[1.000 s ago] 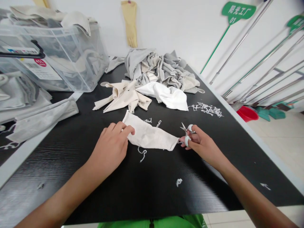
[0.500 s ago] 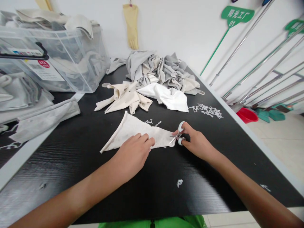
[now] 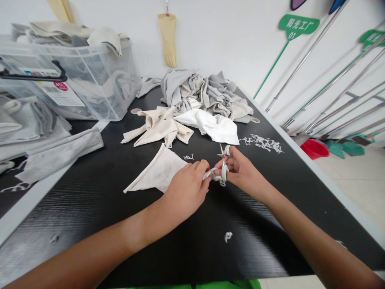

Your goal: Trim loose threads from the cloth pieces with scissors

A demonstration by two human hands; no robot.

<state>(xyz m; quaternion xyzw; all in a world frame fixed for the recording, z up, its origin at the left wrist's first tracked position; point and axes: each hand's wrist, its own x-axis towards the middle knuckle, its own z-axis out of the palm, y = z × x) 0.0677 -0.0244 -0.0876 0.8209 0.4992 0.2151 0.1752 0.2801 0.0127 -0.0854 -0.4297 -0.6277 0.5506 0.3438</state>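
Observation:
A cream cloth piece [image 3: 161,170] lies on the black table, its wide end spread flat to the left and its narrow end gathered up between my hands. My left hand [image 3: 188,186] is closed on the narrow part, pinching it between thumb and fingers. In my right hand [image 3: 248,172] is a small pair of scissors [image 3: 224,166] with pale grips, the slightly parted blades pointing away from me. My right fingertips also touch the bunched end of the cloth, where frayed threads [image 3: 222,182] hang down. How firmly they grip it I cannot tell.
Beyond my hands lie cream cloths [image 3: 164,128], a white cloth [image 3: 212,125] and a heap of grey cloths [image 3: 207,90]. Loose threads [image 3: 264,143] are piled at the right. A clear plastic bin [image 3: 105,88] full of cloth stands back left, folded cloths [image 3: 27,116] before it.
My left hand has slid right along the cloth to its narrow end. The scissors have swung from pointing left at the cloth to pointing away, and the narrow end is now lifted and bunched.

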